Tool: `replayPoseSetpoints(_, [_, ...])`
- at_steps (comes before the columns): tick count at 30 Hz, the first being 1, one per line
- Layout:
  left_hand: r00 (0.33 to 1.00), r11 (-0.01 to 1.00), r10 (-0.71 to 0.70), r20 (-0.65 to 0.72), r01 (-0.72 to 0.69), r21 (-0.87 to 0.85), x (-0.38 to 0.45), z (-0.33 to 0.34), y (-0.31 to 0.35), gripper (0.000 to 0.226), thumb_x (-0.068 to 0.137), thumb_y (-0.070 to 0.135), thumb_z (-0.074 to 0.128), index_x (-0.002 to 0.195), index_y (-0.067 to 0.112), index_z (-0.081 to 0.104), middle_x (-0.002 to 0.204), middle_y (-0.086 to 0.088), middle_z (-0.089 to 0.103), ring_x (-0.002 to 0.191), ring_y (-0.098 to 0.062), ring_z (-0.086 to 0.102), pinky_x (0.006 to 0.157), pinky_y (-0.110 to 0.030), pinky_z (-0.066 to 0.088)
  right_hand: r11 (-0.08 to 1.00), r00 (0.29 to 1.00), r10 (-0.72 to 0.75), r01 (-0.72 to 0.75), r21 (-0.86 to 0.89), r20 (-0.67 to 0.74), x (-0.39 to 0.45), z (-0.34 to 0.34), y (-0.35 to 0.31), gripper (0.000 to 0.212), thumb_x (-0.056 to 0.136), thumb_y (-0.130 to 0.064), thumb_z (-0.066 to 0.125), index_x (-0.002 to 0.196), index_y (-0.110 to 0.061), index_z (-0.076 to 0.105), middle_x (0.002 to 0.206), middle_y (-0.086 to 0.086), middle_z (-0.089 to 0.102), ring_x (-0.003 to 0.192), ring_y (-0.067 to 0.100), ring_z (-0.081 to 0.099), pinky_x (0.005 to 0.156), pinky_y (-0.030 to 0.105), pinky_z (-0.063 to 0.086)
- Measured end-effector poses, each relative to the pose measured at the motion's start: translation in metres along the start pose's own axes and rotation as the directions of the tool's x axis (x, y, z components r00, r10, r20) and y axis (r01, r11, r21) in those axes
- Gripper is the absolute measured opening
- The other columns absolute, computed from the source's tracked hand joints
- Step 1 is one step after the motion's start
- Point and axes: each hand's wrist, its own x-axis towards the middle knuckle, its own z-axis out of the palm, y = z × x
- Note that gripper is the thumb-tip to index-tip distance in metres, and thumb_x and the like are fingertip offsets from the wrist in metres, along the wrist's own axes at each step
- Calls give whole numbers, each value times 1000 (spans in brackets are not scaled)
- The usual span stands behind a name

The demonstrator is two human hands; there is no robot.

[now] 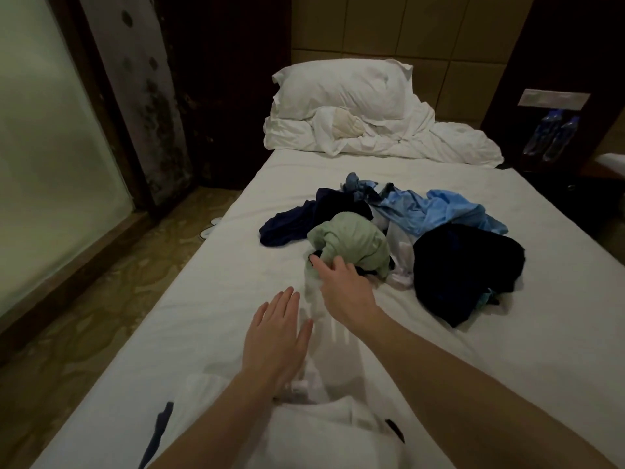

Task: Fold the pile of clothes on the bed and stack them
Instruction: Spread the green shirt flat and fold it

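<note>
Head view: reaching into the pile

Right hand (340, 289) reaches the pale green garment (351, 242) on top of the clothes pile (406, 238) mid-bed (209, 299), fingers curled onto its near edge (firm pinch? cannot tell). Left hand (275, 336) hovers flat, fingers straight and together, likely ready to smooth. Nothing folded or stacked yet, by my reading.

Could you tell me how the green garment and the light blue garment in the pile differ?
The green garment is bunched at the pile's near side, with the right hand on it; the light blue garment sprawls at the far side, untouched. Both are crumpled and unfolded.
</note>
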Motion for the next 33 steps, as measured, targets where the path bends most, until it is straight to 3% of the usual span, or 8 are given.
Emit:
replayPoseSetpoints(3, [1000, 1000, -8, 15, 8, -23, 7, 14, -5, 71, 97, 56, 7, 157, 21, 19, 165, 6, 14, 151, -9, 12, 123, -30, 8, 999, 998, 13, -16, -48, -63, 11, 23, 5, 27, 95, -9, 56, 121, -17, 52, 110, 5, 49, 99, 26, 52, 65, 34, 38])
replayPoseSetpoints(8, [1000, 998, -17, 26, 18, -57, 4, 23, -5, 78, 91, 57, 0, 156, 21, 25, 163, 6, 22, 150, -9, 18, 121, -29, 11, 997, 960, -24, 44, 66, -280, 2, 33, 28, 17, 84, 1, 69, 91, -12, 61, 86, 5, 56, 76, 24, 56, 54, 30, 36])
replayPoseSetpoints(16, [1000, 996, 9, -28, -12, -90, -13, -31, 24, 59, 103, 42, 35, 156, 20, 21, 164, 5, 19, 150, -9, 17, 121, -26, 11, 946, 836, -32, 202, 253, -548, -39, -43, 39, 14, 81, 8, 70, 78, -4, 64, 78, 10, 61, 67, 24, 57, 65, 20, 37])
replayPoseSetpoints(21, [997, 959, 40, -70, -58, -277, -28, -75, 61, 56, 102, 33, 44, 153, 22, 26, 157, 6, 32, 138, -12, 37, 109, -24, 32, 828, 847, 95, 225, 514, -523, -72, -100, 44, 25, 86, 9, 60, 101, -9, 69, 85, -5, 56, 71, 8, 51, 69, 15, 45])
replayPoseSetpoints(24, [996, 918, 40, -75, -66, -391, -32, -94, 91, 52, 102, 27, 46, 151, 26, 28, 150, 5, 39, 127, -15, 47, 95, -29, 44, 632, 911, 230, 128, 764, -343, -94, -134, 48, 42, 84, 13, 54, 113, -16, 62, 75, 1, 52, 66, 11, 52, 65, 29, 49])
replayPoseSetpoints(28, [996, 871, 25, -88, -65, -488, -36, -113, 128, 56, 100, 20, 49, 152, 26, 30, 152, 4, 39, 129, -19, 48, 96, -32, 44, 410, 971, 174, 82, 908, -166, -131, -171, 50, 49, 85, 15, 47, 119, -18, 58, 82, 5, 47, 72, 17, 50, 66, 30, 45])
replayPoseSetpoints(31, [991, 886, 58, -122, -107, -452, -43, -122, 147, 23, 95, 15, 52, 115, 25, 56, 123, 0, 57, 98, -17, 56, 71, -23, 44, 391, 971, 128, 138, 910, -202, -156, -191, 51, 48, 85, 18, 44, 118, -14, 58, 83, 3, 43, 71, 8, 45, 64, 20, 41])
replayPoseSetpoints(33, [984, 885, 61, -165, -130, -447, -52, -134, 155, 10, 95, 16, 53, 92, 25, 55, 95, 4, 59, 81, -16, 54, 59, -22, 37, 406, 964, 100, 186, 895, -246, -173, -203, 55, 48, 86, 20, 43, 114, -15, 58, 81, 1, 42, 65, 0, 42, 61, 15, 38])
